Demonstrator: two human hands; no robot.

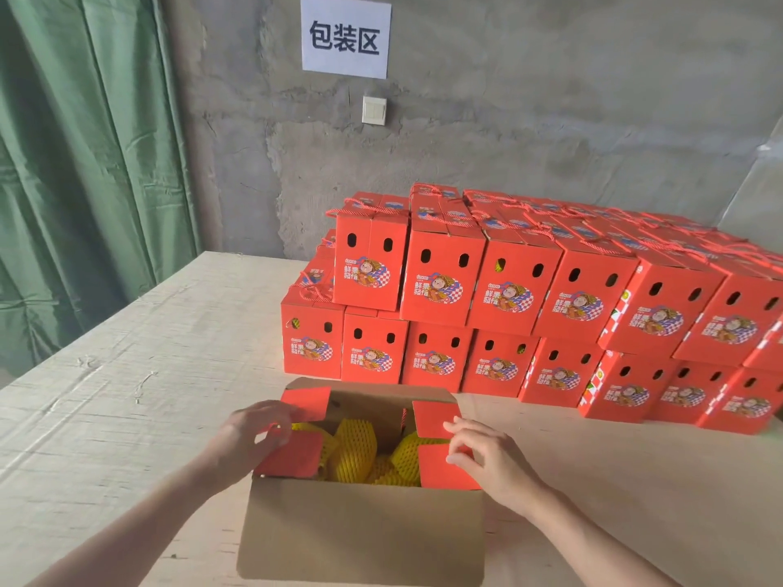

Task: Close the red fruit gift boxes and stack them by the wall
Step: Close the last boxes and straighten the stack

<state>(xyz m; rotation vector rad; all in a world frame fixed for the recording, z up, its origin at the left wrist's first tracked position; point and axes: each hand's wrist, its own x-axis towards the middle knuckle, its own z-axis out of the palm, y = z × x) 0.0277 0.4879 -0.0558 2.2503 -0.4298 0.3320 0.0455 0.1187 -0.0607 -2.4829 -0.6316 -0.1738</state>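
Our two bare forearms reach forward from the lower corners and meet over the open box point(360, 531), which stands on the table point(127, 353) right in front of us, apart from the stack point(436, 286).

Our left hand point(254, 434) lies palm down at the box's left side. Its fingers are curled round the edge of the left flaps point(296, 453), two red panels folded in over the opening, and the thumb rests on the near one.

Our right hand point(487, 455) sits at the box's right side, knuckles up and fingers half bent and a little spread. Its fingertips touch the right flaps point(436, 417), and the thumb lies on the near panel. We cannot tell whether it pinches the card or only rests on it.

The box is open at the top. Its near long flap stands toward us, brown side out, and the far one leans back. Inside lie fruits point(356, 451) wrapped in yellow foam netting, heaped close together and showing between the side flaps.

The stack is of closed red boxes in two tiers, running from the middle of the table to the right edge, against the grey wall point(508, 120). Red rope handles lie across their tops.

On the wall hang a white sign point(345, 36) and a switch point(374, 110). A green curtain point(84, 163) hangs at left.
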